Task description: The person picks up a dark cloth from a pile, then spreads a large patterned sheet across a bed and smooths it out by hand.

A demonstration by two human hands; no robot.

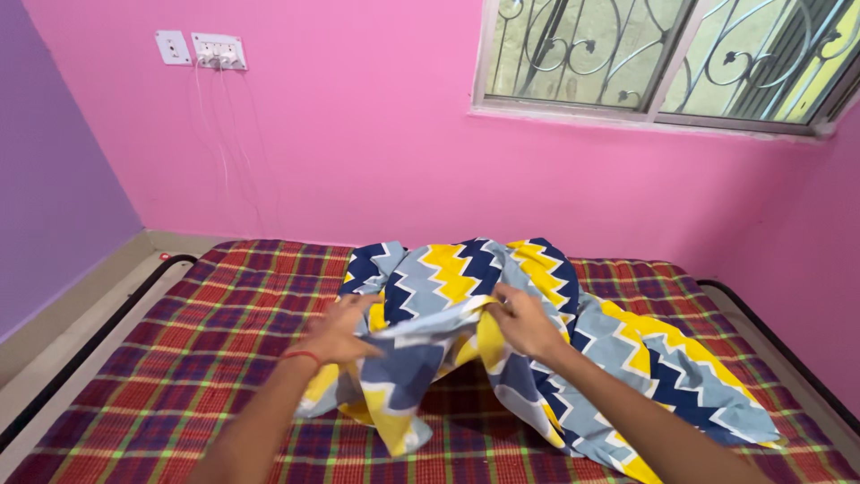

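Observation:
A zigzag-patterned cloth [448, 269] in yellow, navy, grey-blue and white lies bunched on a bed covered by a red plaid sheet [206, 341]. My left hand [340, 330], with a red thread at the wrist, grips the cloth's edge at its left. My right hand [524, 323] pinches the same raised edge a little to the right. Between the two hands the edge is lifted off the bed and stretched. The rest of the cloth trails away to the right and toward the pink wall.
A pink wall [358, 143] stands behind the bed, with a switch and socket plate [218, 51] and hanging wires at upper left. A barred window [663, 54] is at upper right. The black bed frame [107, 323] runs along both sides, a purple wall at left.

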